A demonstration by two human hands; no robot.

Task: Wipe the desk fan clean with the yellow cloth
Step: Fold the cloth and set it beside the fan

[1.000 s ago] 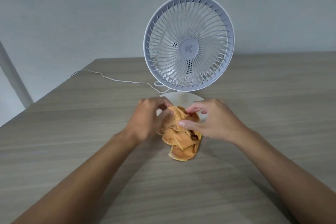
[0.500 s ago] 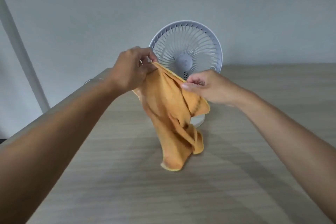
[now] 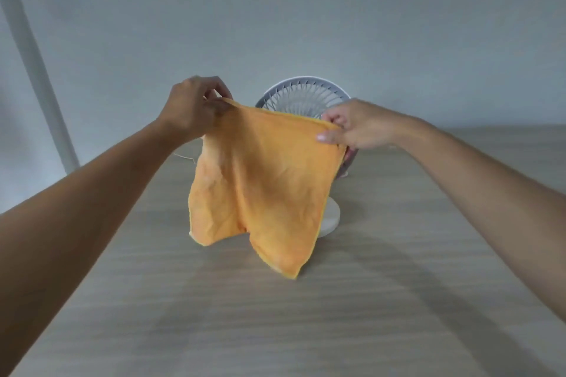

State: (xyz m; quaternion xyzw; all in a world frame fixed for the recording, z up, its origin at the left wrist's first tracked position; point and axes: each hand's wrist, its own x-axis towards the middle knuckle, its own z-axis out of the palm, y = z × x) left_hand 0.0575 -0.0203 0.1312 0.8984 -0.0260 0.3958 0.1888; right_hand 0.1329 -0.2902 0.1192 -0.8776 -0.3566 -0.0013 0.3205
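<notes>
You pinch the yellow cloth (image 3: 263, 180) by its top corners, left hand (image 3: 191, 107) and right hand (image 3: 352, 125), spread before the desk fan (image 3: 301, 98) on the table (image 3: 428, 254); no wiping has begun.

cloth (image 3: 263, 180) before fan (image 3: 301, 98), on table (image 3: 398, 269)

plain grey wall (image 3: 306, 9), pale wood-grain table (image 3: 275, 330), white upright post (image 3: 36, 76) at left, soft dim light
</notes>
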